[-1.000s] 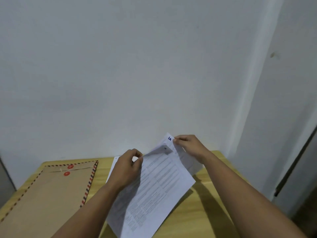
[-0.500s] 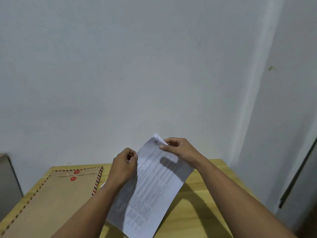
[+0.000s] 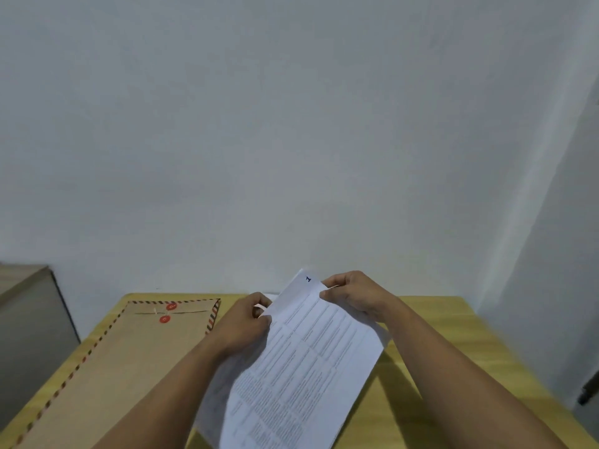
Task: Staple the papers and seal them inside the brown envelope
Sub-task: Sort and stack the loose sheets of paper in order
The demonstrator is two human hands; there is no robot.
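A stack of white printed papers (image 3: 301,367) is held tilted above the wooden table (image 3: 431,322), its top sheet marked with a blue "1" near the far corner. My left hand (image 3: 246,322) pinches the stack's left edge. My right hand (image 3: 353,294) grips the far top corner, thumb on the printed face. The brown envelope (image 3: 129,358) lies flat on the table's left side, with a striped red and dark border and two red string-tie discs near its far end. No stapler shows in this view.
A plain white wall (image 3: 291,140) rises right behind the table. A grey cabinet (image 3: 29,319) stands to the left of the table. A dark door edge (image 3: 588,390) shows at the far right.
The curled top corner of the papers has been flattened and the sheets squared together. The camera has tilted up slightly; both hands keep their hold.
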